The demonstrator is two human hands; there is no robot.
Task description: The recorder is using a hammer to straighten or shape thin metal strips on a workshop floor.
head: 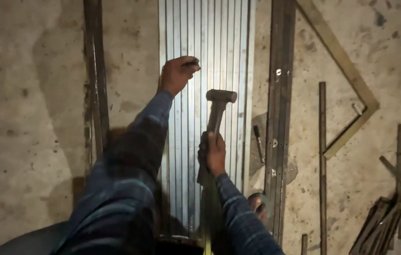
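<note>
Head view, looking straight down: the right hand (215,153) sits a little right of the frame's centre, clenched round the lower part of a hammer's handle. The hammer (218,106) stands upward in the picture from that fist, its dull metal head lying crosswise just above centre, over the ribbed sheet. Whether the head touches the sheet cannot be told.

Up and to the left, the left hand (177,74) is closed on a small dark tool (191,63), only the end of which shows past the fingers; what kind it is cannot be made out. This hand rests over the left part of the same sheet. Both forearms wear blue checked sleeves (137,156) that run down to the bottom edge.

Under the hands lies a ribbed metal sheet (224,42), pale and shiny, a long band running from the top edge down the middle of the frame. Just right of it lies a dark flat steel bar with holes (278,108), parallel to the sheet. Between the two, on the floor, a short dark rod-like tool (258,141) lies near the right hand. Left of the sheet, a rusty steel strip (96,71) runs down from the top edge.

Farther right, a thin dark rod (322,165) lies upright in the picture, and an angled metal frame piece (351,80) bends from the top toward the right side. A heap of short metal offcuts (398,208) fills the lower right corner. All rest on a stained concrete floor (26,118).
</note>
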